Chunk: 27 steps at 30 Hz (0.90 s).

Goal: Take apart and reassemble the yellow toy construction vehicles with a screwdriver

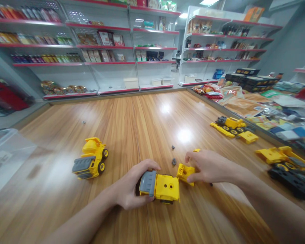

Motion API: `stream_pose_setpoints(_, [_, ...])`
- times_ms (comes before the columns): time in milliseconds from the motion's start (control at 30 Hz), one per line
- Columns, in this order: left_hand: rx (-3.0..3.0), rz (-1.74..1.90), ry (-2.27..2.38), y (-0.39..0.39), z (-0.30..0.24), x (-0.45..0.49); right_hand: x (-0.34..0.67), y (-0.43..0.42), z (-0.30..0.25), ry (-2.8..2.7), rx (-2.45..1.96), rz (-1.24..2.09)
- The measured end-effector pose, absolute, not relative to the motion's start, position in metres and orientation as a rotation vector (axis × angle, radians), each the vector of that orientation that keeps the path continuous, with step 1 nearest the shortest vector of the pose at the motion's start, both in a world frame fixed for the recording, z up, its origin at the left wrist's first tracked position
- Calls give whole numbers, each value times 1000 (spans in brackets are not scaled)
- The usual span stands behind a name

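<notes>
My left hand point(132, 186) is wrapped around the grey cab of a yellow toy truck point(167, 187), whose flat bed has two dark holes. To its right, my right hand point(205, 166) grips a small yellow toy part point(185, 173) between thumb and fingers, close to the truck's rear end. Another bit of yellow shows above the right fingers; I cannot tell whether it belongs to the same part. Two small grey pieces, one of them a grey connector point(174, 161), lie on the table just beyond the hands.
A yellow toy mixer truck point(91, 157) with a grey cab stands at left, near a clear plastic bin point(7, 156). Yellow and black toy vehicle parts point(231, 127) lie at right, with more point(289, 166) nearer me. Packaged goods point(244, 101) and shelves point(112, 78) lie beyond the wooden table point(112, 122).
</notes>
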<state>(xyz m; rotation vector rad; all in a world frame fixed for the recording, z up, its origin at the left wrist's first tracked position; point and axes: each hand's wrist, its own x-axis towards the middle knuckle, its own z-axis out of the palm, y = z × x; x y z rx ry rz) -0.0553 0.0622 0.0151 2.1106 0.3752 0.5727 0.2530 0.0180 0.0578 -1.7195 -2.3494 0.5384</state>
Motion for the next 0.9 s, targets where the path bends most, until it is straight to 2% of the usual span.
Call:
stream_pose_setpoints(133, [2145,592,454,63,13,-51,249,15,54,-2518,-1791,466])
stream_pose_setpoints(600, [2168,599,457,64,12,-49,248,20,48,-2406,-1798,554])
stream_pose_setpoints(900, [2145,692,370,62,11,-51,256,29,54,-2295,-1778,750])
